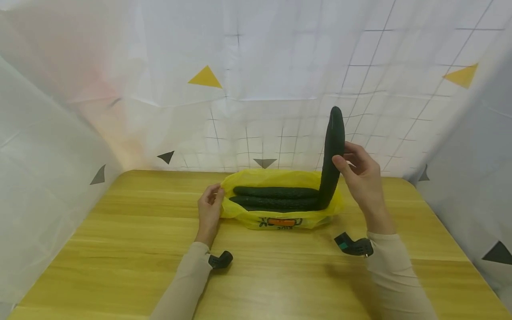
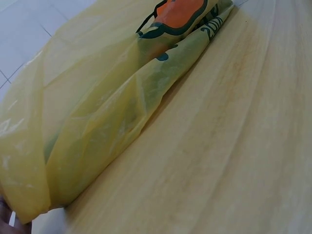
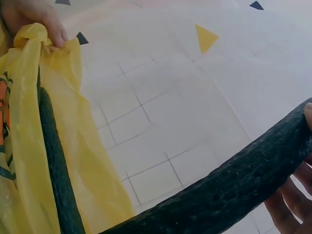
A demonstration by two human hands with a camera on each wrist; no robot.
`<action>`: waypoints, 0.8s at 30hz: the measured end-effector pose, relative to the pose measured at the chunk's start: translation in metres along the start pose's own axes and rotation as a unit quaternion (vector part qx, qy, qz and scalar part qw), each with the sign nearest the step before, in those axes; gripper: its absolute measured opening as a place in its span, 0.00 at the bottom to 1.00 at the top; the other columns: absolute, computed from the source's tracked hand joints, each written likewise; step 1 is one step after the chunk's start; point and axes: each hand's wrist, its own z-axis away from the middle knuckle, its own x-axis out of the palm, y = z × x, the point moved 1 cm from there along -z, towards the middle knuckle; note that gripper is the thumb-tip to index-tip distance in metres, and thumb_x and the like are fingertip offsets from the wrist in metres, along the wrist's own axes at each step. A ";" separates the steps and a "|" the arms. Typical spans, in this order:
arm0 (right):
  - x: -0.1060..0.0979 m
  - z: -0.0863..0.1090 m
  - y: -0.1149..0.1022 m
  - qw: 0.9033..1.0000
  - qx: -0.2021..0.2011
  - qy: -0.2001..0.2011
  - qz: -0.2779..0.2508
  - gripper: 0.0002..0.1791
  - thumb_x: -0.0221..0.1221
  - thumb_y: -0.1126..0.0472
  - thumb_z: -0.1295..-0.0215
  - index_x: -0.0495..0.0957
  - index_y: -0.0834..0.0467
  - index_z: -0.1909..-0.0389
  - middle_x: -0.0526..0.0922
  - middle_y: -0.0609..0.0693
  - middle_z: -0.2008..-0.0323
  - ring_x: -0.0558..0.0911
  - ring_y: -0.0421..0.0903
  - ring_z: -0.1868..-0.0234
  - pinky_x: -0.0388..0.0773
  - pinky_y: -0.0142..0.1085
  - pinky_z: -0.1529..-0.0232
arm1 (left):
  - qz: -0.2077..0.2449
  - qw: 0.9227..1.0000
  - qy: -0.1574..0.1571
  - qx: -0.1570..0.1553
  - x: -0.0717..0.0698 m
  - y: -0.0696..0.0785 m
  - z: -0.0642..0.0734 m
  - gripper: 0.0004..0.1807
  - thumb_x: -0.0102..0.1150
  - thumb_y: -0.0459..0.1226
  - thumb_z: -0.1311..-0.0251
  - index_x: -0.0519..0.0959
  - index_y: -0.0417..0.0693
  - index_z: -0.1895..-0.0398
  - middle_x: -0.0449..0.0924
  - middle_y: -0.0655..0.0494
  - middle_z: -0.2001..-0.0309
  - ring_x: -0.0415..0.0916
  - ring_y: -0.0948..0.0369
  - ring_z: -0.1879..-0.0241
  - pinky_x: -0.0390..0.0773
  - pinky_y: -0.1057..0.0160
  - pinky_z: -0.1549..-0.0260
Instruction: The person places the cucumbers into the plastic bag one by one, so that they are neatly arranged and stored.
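Note:
A yellow plastic bag (image 1: 272,178) with dark and orange print lies on the table, its mouth spread upward. Inside it, other cucumbers (image 1: 276,203) lie side by side. My right hand (image 1: 363,178) pinches a dark green cucumber (image 1: 334,151) between thumb and fingers. That cucumber stands nearly upright at the bag's right end, its lower end inside the opening. At the other end, my left hand (image 1: 210,206) grips the bag's edge. The left wrist view shows the bag's printed side (image 2: 180,19) close up, with only a bit of the hand at the lower left corner.
The wooden table (image 1: 120,249) has rounded far corners. White sheeting with grid lines and triangle marks (image 1: 206,78) hangs behind it and at both sides. A black wrist camera (image 1: 354,245) sits on the right sleeve, another (image 1: 221,260) on the left.

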 end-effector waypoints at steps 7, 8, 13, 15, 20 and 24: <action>0.007 0.000 0.008 0.999 -0.004 -0.035 0.013 0.25 0.58 0.67 0.37 0.69 0.56 0.38 0.76 0.43 0.51 0.77 0.41 0.57 0.74 0.22 0.54 | -0.012 1.000 0.004 0.001 0.001 0.003 0.001 0.16 0.54 0.38 0.34 0.76 0.41 0.47 0.76 0.48 0.55 0.73 0.62 0.62 0.73 0.73 0.66; 0.007 0.000 0.009 0.999 -0.002 -0.039 0.014 0.25 0.59 0.67 0.37 0.69 0.56 0.38 0.76 0.43 0.50 0.77 0.41 0.56 0.75 0.22 0.53 | -0.016 1.000 0.005 0.002 0.001 0.003 0.001 0.16 0.54 0.38 0.34 0.76 0.41 0.47 0.77 0.48 0.55 0.73 0.63 0.63 0.73 0.73 0.67; 0.009 0.001 0.011 0.998 0.008 -0.053 0.012 0.25 0.59 0.66 0.37 0.70 0.57 0.39 0.77 0.43 0.51 0.77 0.40 0.52 0.75 0.23 0.51 | -0.008 1.000 0.008 0.002 -0.001 -0.007 -0.003 0.16 0.55 0.40 0.35 0.77 0.42 0.47 0.76 0.52 0.56 0.72 0.64 0.65 0.72 0.73 0.68; 0.010 0.001 0.011 0.998 0.011 -0.057 0.010 0.24 0.60 0.65 0.37 0.70 0.57 0.39 0.77 0.43 0.51 0.77 0.39 0.52 0.74 0.23 0.50 | -0.002 1.000 0.011 0.003 -0.001 -0.015 -0.007 0.16 0.56 0.41 0.35 0.77 0.44 0.47 0.76 0.53 0.56 0.72 0.65 0.65 0.72 0.73 0.69; 0.013 0.002 0.010 0.997 0.015 -0.070 0.007 0.23 0.60 0.64 0.37 0.71 0.57 0.41 0.78 0.41 0.52 0.77 0.38 0.52 0.75 0.23 0.51 | -0.008 1.000 0.022 0.015 0.000 -0.026 -0.011 0.17 0.57 0.46 0.37 0.78 0.48 0.49 0.77 0.57 0.58 0.72 0.64 0.65 0.72 0.73 0.68; 0.017 0.002 0.012 0.996 0.005 -0.085 0.012 0.22 0.59 0.64 0.37 0.71 0.59 0.41 0.78 0.40 0.51 0.77 0.36 0.52 0.75 0.23 0.50 | -0.012 0.999 0.026 0.018 0.001 -0.027 -0.010 0.18 0.57 0.48 0.38 0.78 0.49 0.49 0.77 0.58 0.58 0.72 0.64 0.65 0.71 0.72 0.69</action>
